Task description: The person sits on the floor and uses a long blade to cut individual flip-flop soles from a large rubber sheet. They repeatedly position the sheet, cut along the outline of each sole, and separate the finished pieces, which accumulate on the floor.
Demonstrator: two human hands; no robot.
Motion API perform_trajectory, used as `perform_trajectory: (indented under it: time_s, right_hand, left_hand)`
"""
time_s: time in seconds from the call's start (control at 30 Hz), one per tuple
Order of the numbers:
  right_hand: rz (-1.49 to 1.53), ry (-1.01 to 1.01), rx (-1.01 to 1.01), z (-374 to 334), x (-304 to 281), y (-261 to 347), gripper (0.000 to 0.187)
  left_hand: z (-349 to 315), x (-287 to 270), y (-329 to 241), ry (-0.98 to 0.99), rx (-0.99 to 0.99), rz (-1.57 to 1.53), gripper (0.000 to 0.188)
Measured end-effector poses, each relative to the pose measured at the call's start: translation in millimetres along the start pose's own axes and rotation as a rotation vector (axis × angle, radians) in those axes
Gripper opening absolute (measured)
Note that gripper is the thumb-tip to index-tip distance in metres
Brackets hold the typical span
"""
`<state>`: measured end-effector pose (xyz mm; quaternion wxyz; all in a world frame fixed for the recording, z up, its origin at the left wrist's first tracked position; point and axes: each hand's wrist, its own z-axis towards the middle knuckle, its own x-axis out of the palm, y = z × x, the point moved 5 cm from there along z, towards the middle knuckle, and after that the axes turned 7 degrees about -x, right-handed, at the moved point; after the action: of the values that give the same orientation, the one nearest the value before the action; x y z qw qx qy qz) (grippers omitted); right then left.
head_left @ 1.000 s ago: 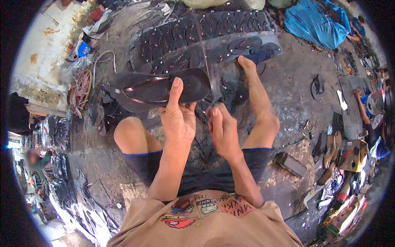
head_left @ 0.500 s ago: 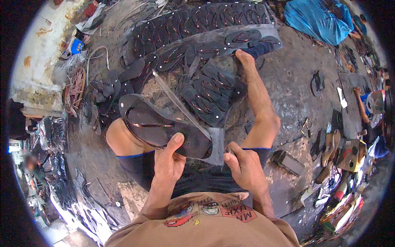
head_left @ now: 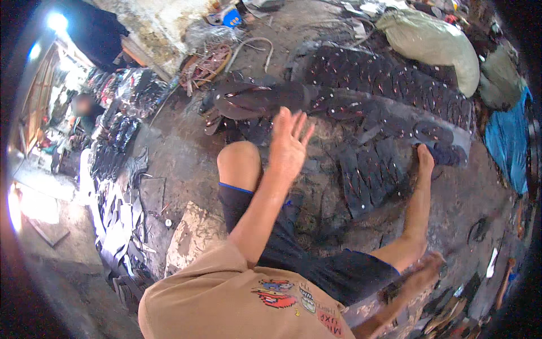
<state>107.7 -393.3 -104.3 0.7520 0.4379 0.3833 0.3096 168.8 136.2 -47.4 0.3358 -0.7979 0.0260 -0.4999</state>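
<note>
My left hand (head_left: 289,147) is stretched out forward, its fingers apart and nothing in them. Just beyond its fingertips lies a black flip-flop (head_left: 254,100) with a shiny copper-toned strap, on top of other dark flip-flops at the left end of a row. Clear plastic wrap seems to be around it. My right hand (head_left: 427,266) is low on the right, beside my bent right knee, and smeared by motion. Whether its fingers hold anything does not show.
Rows of black flip-flops (head_left: 384,85) lie across the floor, with a smaller group (head_left: 370,175) between my legs. A pale sack (head_left: 429,45) and a blue plastic sheet (head_left: 508,141) lie at the right. A round basket (head_left: 209,70) stands far left; another person (head_left: 84,113) is beyond.
The flip-flop has gone from my lap to the pile at the far left, and my left hand has let go of it. My right hand has moved outward right. The view has turned left.
</note>
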Motion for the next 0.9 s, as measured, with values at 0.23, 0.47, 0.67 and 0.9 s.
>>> perform_trajectory:
  time_s: [0.23, 0.47, 0.67, 0.9]
  right_hand:
    - [-0.068, -0.054, 0.26, 74.2, -50.8, -57.0, 0.028]
    - [0.091, 0.017, 0.415, 0.0, -24.8, -29.5, 0.025]
    - [0.178, 0.443, 0.613, -91.2, 57.3, 42.0, 0.024]
    - [0.08, 0.881, 0.409, -110.5, 137.4, 104.7, 0.023]
  left_hand:
    - [-55.3, -166.0, 327.6, -0.604, -0.694, 1.254, 0.126]
    - [-14.7, -148.1, 329.2, -0.87, -0.254, 1.237, 0.099]
    - [-17.2, -116.4, 237.2, -0.301, -0.375, 0.984, 0.065]
    - [-17.4, -166.4, 160.4, -0.394, -0.444, 1.157, 0.077]
